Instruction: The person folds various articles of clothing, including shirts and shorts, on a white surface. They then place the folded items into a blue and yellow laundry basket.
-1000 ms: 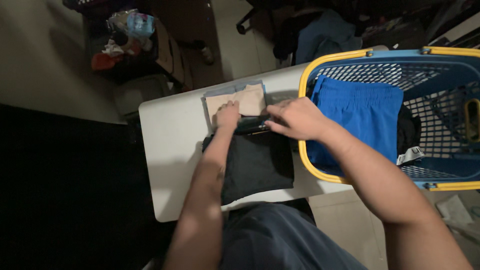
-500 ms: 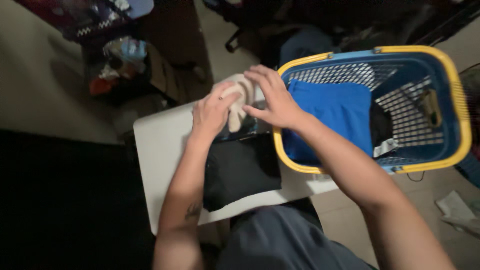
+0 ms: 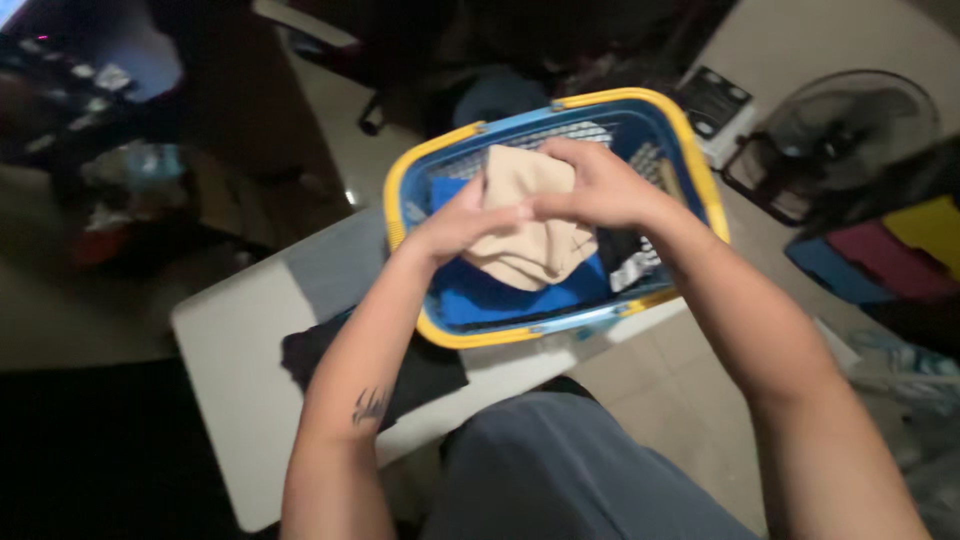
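Both hands hold a beige folded cloth (image 3: 525,235) over a blue laundry basket (image 3: 660,130) with a yellow rim. My left hand (image 3: 455,225) grips the cloth's left edge and my right hand (image 3: 590,185) grips its top right. Under the cloth, inside the basket, lies a blue garment (image 3: 500,295). A dark folded garment (image 3: 420,365) rests on the small white table (image 3: 230,340), partly under my left forearm.
A grey folded piece (image 3: 335,265) lies on the table behind the dark garment. A floor fan (image 3: 850,135) stands at the right, with coloured bins (image 3: 890,250) beside it. Dark furniture and clutter fill the upper left. My grey-clad lap (image 3: 560,470) is below.
Both hands lifted the beige cloth off the table and carried it right, over the basket. The view has swung right, bringing the fan into sight.
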